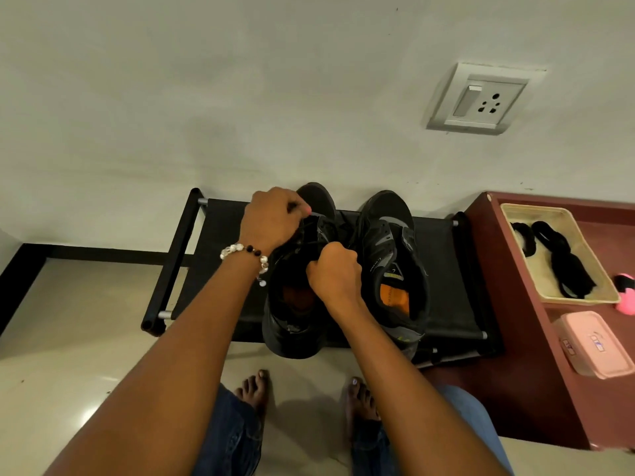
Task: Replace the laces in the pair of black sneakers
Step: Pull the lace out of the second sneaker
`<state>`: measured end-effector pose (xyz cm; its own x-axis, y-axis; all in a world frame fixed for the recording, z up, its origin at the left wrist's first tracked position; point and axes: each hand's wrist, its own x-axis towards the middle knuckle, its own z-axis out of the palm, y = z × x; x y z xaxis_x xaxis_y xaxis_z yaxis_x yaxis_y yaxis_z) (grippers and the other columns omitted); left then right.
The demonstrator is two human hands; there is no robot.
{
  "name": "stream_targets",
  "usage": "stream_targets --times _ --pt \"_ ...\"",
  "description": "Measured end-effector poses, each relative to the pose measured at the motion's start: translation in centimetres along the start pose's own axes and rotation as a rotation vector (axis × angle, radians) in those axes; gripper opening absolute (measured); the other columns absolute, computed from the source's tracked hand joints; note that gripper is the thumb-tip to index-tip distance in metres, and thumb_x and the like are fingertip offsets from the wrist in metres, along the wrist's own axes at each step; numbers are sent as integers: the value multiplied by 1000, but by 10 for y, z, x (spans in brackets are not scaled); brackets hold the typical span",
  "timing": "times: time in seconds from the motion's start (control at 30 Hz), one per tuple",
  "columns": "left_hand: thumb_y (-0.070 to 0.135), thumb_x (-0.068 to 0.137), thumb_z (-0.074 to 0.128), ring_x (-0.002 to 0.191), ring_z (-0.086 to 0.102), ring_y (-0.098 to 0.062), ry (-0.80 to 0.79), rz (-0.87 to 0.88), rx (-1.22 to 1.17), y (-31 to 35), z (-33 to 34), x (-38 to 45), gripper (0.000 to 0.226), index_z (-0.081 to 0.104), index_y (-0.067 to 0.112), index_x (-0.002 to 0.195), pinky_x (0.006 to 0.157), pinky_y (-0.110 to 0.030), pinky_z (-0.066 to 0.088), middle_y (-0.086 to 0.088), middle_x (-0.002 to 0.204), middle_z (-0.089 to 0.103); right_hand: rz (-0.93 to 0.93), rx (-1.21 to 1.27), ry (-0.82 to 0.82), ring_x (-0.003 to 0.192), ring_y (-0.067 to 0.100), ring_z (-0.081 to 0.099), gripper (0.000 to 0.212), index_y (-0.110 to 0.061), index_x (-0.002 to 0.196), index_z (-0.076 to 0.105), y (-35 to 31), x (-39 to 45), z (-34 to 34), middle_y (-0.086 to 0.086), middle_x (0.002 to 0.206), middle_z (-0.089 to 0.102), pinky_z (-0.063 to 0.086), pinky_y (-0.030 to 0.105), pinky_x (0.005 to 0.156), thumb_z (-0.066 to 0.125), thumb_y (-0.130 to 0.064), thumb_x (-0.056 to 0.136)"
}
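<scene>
Sneakers: two black ones side by side on a low black rack [443, 269] against the wall, toes pointing away; the left sneaker [295, 304] is under both hands, the right sneaker [395, 262] sits untouched just beside it.
Lace: a thin black lace [311, 240] runs across the left sneaker's eyelets, between the two hands.
Left hand [275, 221]: fingers curled at the far end of the lacing, pinching the lace near the toe; a beaded bracelet [245, 252] circles the wrist.
Right hand [335, 273]: closed in a fist over the tongue, nearer the ankle opening, gripping the lace (the strand itself disappears inside the fingers).
Spare laces: black laces [563, 266] bundled in a cream tray [536, 280] on the maroon cabinet [508, 338] to the right.
Pink box [594, 345]: nearer on the same cabinet, lid on.
Feet: bare, on the pale floor just near of the rack.
Wall: a socket [481, 99] up at the far right.
</scene>
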<state>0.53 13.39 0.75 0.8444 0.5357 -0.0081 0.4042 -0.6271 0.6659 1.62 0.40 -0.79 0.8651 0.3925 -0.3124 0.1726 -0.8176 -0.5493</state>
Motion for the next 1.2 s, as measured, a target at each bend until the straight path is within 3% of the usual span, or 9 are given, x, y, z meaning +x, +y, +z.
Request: stream_targets --times 0.2,0.4,0.5,0.67,0.73,0.83,0.93,1.07,1.2 --pt "31 88 69 84 66 -24 -52 -4 247 8 19 6 20 78 14 92 66 -29 46 -6 98 71 -12 -22 -6 71 26 50 34 -16 65 34 0 -3 -2 4 72 42 39 33 58 52 -15 94" --pt "28 95 60 91 64 -27 -145 -118 129 0 25 12 24 71 6 94 86 -38 52 -11 110 64 -12 6 37 69 24 51 21 -11 75 44 0 -6 2 5 76 47 39 32 55 51 -15 95" --pt "15 98 54 96 61 -16 -131 -232 -294 5 12 11 19 71 8 94 84 -26 48 -1 100 66 -4 20 51 71 27 54 27 -13 70 41 1 -5 4 5 76 50 39 32 54 52 -17 94" --pt "11 103 39 80 66 -21 -29 -245 -916 11 -24 2 27 58 13 84 46 -20 36 -3 83 68 21 23 58 67 26 53 31 -15 65 41 0 -5 4 3 70 47 42 33 56 51 -16 94" --pt "11 104 32 68 67 -22 0 -207 -1228 11 -32 -1 27 52 14 87 48 -23 34 -1 72 65 22 16 61 62 21 49 32 -16 65 40 -1 -5 4 1 69 45 40 31 54 51 -16 94" --pt "16 101 35 42 40 -10 50 -162 -1520 9 -40 0 26 49 16 80 52 -24 31 4 54 46 34 25 72 63 22 49 32 -16 65 39 -1 -6 5 0 68 43 39 30 53 52 -18 94" --pt "23 98 47 36 32 -8 71 -244 -1187 7 -31 1 24 55 16 77 48 -25 30 3 52 43 49 44 73 66 23 49 31 -15 67 40 -1 -5 5 0 69 43 39 30 54 52 -18 95" --pt "42 86 67 83 64 -13 -35 -7 -3 -4 1 -2 19 71 29 100 74 -28 51 4 98 68 40 53 76 76 31 57 21 -10 75 46 -2 -5 6 7 79 51 42 33 57 51 -18 94" --pt "34 92 63 92 66 -24 -110 12 200 1 16 -5 20 76 24 103 81 -35 53 -2 106 70 37 35 73 75 29 55 24 -13 72 43 -1 -4 7 8 82 52 40 34 56 51 -18 94"
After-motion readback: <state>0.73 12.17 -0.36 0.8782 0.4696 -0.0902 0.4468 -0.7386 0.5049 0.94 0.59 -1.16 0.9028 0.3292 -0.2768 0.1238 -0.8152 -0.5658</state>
